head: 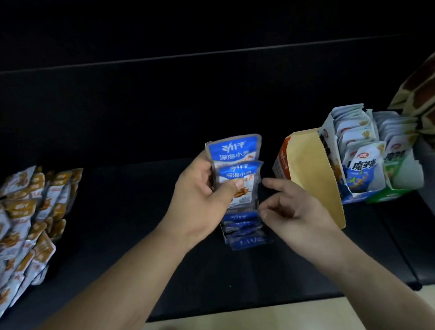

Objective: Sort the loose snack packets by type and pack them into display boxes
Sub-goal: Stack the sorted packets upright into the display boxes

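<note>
My left hand [200, 200] grips a small stack of blue-and-white snack packets [233, 161], thumb across the front one. Below them, more blue packets [246, 230] lie stacked on the black surface. Just to the right of the held stack, my right hand [289, 206] hovers with fingers loosely curled and nothing in it. An open orange-and-tan display box [308, 171] stands tilted behind that hand; what it holds is hidden. Further right, a blue display box [356, 157] and a green one [398, 156] are filled with upright white packets.
A large heap of loose brown-and-white packets [23, 221] covers the left side of the black surface [128, 192]. A brown patterned cushion [423, 91] sits at the far right. The surface's front edge meets a pale floor [291, 317] below my arms.
</note>
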Tool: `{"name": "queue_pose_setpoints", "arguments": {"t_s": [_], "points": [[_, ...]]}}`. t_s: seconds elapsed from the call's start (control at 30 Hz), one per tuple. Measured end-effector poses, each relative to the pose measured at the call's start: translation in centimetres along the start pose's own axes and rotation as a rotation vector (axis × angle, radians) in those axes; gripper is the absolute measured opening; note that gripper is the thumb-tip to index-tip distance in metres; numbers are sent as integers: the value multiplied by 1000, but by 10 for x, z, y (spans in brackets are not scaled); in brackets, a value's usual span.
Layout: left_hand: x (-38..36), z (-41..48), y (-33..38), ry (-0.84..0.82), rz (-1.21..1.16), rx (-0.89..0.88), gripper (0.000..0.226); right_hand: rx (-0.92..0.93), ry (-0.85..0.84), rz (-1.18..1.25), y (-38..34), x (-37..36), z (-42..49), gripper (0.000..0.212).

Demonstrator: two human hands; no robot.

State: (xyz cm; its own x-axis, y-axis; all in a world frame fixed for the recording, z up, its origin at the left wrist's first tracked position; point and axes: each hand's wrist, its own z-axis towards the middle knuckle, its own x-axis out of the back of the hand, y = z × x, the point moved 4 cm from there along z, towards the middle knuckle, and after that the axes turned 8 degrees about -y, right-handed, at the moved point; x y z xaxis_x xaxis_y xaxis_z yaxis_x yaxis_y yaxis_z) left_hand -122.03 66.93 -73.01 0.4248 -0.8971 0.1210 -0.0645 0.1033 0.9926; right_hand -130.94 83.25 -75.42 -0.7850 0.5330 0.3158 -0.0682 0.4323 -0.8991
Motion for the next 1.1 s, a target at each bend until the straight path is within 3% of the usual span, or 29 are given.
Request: {"name": "queue_pose_setpoints", "arguments": {"t_s": [0.07,0.17,0.23,0.33,0.47,0.63,0.73,0.83,0.93,1.1], "points": [[-3,0,-8,-41,17,37,42,31,73,29,-3,1,0,45],[-12,-5,-23,-154,119,105,44,127,241,125,-12,6,-2,59],[-12,-7,-28,-164,259,100,43,165,182,188,-19,4,0,64],[-2,-9,-25,-111,455,104,46,141,52,215,-23,-5,4,54],[7,-18,-27,-78,254,115,57,146,24,249,-27,-11,5,49],[-4,-29,-34,-37,83,57,47,39,103,457,-12,-15,8,47],[-11,-35,-39,-30,-8,28,44,92,96,525,-16,-21,4,42],[-12,-39,-43,58,-13,-11,47,184,140,448,-23,-28,4,33],[-4,-44,-49,192,42,-49,33,191,190,416,-27,-30,7,23],[0,-47,-47,172,-35,-6,23,133,222,406,-21,-25,9,8]]}}
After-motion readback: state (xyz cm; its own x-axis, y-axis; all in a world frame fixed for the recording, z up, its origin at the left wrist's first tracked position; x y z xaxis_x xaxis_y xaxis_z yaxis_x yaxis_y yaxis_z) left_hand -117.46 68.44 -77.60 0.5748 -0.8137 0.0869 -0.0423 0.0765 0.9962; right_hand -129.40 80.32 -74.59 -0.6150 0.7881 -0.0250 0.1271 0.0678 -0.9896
